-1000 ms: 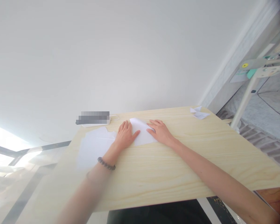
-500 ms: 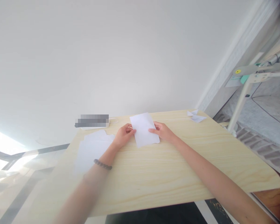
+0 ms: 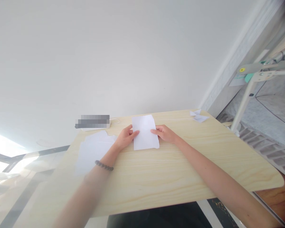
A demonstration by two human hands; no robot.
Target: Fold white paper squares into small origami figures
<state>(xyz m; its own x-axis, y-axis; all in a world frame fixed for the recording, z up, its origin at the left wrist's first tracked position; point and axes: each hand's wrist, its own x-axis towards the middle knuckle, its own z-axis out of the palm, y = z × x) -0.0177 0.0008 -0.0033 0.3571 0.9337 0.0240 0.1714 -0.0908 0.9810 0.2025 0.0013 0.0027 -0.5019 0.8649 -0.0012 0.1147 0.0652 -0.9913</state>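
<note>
A folded white sheet of paper (image 3: 144, 132) is held just above the pale wooden table (image 3: 171, 171), near its far edge. My left hand (image 3: 125, 138) pinches the sheet's left edge, thumb on top. My right hand (image 3: 165, 133) pinches its right edge the same way. A dark bead bracelet (image 3: 104, 165) sits on my left wrist.
More white sheets (image 3: 92, 150) lie flat left of my left hand. A small folded paper piece (image 3: 199, 117) rests at the table's far right corner. A blurred dark object (image 3: 92, 122) lies at the far left edge by the white wall. A white stand (image 3: 244, 101) rises right of the table.
Both hands went from pressing the paper flat on the table to pinching its side edges and lifting it. The sheet now shows as an upright rectangle.
</note>
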